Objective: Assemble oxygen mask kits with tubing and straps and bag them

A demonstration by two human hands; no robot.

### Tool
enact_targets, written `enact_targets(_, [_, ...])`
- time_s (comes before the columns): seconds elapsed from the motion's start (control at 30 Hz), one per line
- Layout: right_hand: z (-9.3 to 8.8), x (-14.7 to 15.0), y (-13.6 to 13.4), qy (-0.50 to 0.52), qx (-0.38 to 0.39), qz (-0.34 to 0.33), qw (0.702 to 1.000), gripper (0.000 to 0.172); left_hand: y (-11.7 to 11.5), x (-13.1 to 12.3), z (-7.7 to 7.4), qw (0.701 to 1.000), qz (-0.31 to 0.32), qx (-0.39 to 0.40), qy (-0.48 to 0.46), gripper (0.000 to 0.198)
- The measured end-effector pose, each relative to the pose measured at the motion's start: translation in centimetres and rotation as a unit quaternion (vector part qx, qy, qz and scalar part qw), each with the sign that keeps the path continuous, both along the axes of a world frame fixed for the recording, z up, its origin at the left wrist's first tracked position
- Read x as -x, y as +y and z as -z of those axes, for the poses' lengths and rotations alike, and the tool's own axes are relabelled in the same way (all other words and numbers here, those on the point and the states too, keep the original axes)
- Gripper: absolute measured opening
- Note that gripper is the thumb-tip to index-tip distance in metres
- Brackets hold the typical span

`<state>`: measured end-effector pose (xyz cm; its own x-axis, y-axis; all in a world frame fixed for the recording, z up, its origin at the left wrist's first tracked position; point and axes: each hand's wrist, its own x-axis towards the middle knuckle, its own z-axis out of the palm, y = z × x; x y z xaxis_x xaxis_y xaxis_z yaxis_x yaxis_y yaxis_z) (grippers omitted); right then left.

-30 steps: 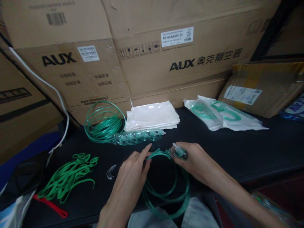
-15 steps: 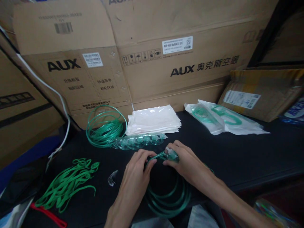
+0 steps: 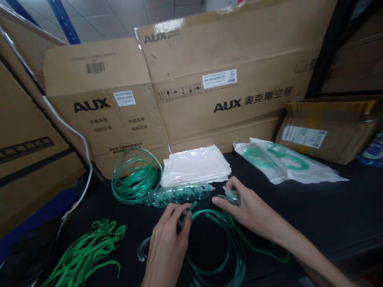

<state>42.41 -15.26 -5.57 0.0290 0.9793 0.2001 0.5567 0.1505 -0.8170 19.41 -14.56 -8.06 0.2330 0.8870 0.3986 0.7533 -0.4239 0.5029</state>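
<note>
A coil of clear green tubing [image 3: 221, 247] lies on the black table [image 3: 329, 215] in front of me. My left hand [image 3: 169, 243] pinches the free end of that tubing between thumb and fingers. My right hand [image 3: 245, 207] is closed round a small clear mask piece [image 3: 231, 195] joined to the tubing. Just beyond my hands lies a row of clear green masks [image 3: 179, 193] nested together.
Another tubing coil [image 3: 134, 175] and a stack of white plastic bags [image 3: 196, 169] sit behind the masks. Packed bags with green parts [image 3: 281, 161] lie at the right. Green elastic straps [image 3: 83, 253] lie at the left. Big AUX cardboard boxes [image 3: 209, 87] wall the back.
The camera has tilted up, so everything sits lower in view. My hands have moved a little apart, and the tubing end now shows free between them.
</note>
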Motion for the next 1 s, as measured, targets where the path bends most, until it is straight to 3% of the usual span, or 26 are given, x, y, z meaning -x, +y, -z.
enact_targets(0.13, [0.0,0.5,0.2,0.069,0.036,-0.079,0.994,0.035,0.3,0.4,0.2,0.999,-0.007,-0.011,-0.036,0.023])
enact_targets(0.3, [-0.1,1.2,-0.1,0.115,0.036,-0.150,0.981,0.036,1.0,0.8,1.6,0.997,-0.017,0.024,-0.074,0.025])
enact_targets(0.47, [0.4,1.6,0.7,0.124,0.015,-0.147,0.981,0.033,0.8,0.6,1.5,0.990,-0.037,0.017,-0.138,0.031])
enact_targets(0.7, [1.1,0.9,1.4,0.105,0.062,-0.152,0.981,0.034,0.5,0.9,0.3,0.990,0.030,0.066,-0.125,0.037])
enact_targets(0.87, [0.8,-0.1,1.5,0.079,0.041,-0.178,0.980,0.026,0.4,0.6,0.1,0.982,0.072,0.076,-0.160,0.032])
enact_targets(1.0, [0.5,-0.3,1.3,0.091,0.038,-0.188,0.977,0.034,0.3,0.4,-0.2,0.977,0.099,0.087,-0.166,0.030])
